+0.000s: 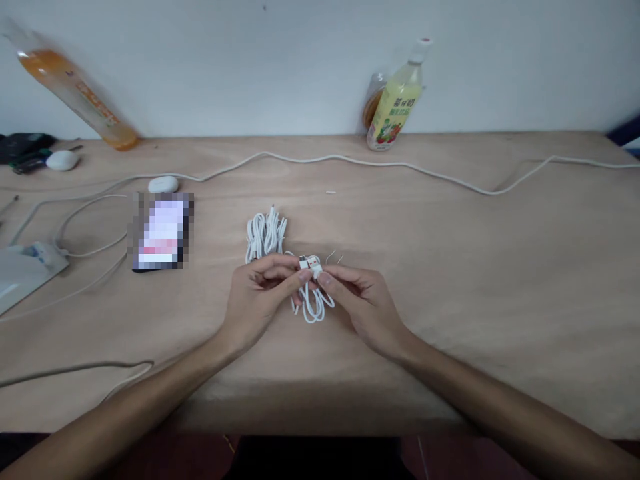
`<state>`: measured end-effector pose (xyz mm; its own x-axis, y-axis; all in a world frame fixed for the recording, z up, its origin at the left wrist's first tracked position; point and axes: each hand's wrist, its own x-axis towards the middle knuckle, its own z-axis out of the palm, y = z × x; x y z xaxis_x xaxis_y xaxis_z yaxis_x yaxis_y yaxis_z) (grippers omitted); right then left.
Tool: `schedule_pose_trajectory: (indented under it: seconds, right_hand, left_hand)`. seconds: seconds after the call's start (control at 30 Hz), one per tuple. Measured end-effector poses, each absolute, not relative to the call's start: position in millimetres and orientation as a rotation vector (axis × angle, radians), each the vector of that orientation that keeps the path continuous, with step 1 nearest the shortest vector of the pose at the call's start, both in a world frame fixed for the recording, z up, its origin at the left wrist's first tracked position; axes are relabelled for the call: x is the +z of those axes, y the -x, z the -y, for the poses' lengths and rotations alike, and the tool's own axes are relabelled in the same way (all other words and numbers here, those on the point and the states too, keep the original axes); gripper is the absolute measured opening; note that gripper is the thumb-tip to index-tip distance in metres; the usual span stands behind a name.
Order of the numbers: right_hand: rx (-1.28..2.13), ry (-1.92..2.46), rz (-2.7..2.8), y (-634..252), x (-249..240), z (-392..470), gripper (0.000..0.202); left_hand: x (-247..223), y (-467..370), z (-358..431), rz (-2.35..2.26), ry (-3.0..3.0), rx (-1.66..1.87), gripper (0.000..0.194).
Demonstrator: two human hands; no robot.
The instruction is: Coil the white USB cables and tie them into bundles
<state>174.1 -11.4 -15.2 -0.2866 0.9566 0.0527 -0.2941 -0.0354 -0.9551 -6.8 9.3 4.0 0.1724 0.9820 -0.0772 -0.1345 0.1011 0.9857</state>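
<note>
Both hands meet near the middle of the table around a looped white cable point(314, 308) with white plug ends at its top. My left hand point(260, 290) pinches the cable by its plugs from the left side. From the right, my right hand point(361, 297) pinches the same cable beside a white plug with an orange-red mark. The loops hang below the fingertips. Just behind my left hand lie bundled white cables point(265, 233), partly hidden by the fingers. Two short thin wires point(335, 257) lie behind my right fingertips.
A phone point(163, 233) and a white case point(163, 185) lie at the left. A long white cord point(340, 159) crosses the table's back. An orange bottle point(80, 97) and a yellow bottle point(397, 103) stand by the wall. A white object point(30, 273) sits far left.
</note>
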Motion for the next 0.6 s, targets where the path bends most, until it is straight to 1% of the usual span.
schedule_pose_trajectory:
  seconds: [0.2, 0.4, 0.6]
  right_hand:
    - [1.547, 0.804, 1.202, -175.0, -12.4, 10.8, 0.024]
    - [1.558, 0.832, 1.205, -175.7, -15.4, 10.0, 0.022]
    - [1.56, 0.828, 1.207, -176.6, -15.0, 9.9, 0.021]
  left_hand:
    - [1.6, 6.4, -11.0, -0.99, -1.103, 1.094, 0.022]
    - [1.0, 8.4, -10.2, -0.967, -1.095, 1.091, 0.017]
    - [2.1, 6.2, -10.3, -0.953, -1.08, 1.08, 0.019]
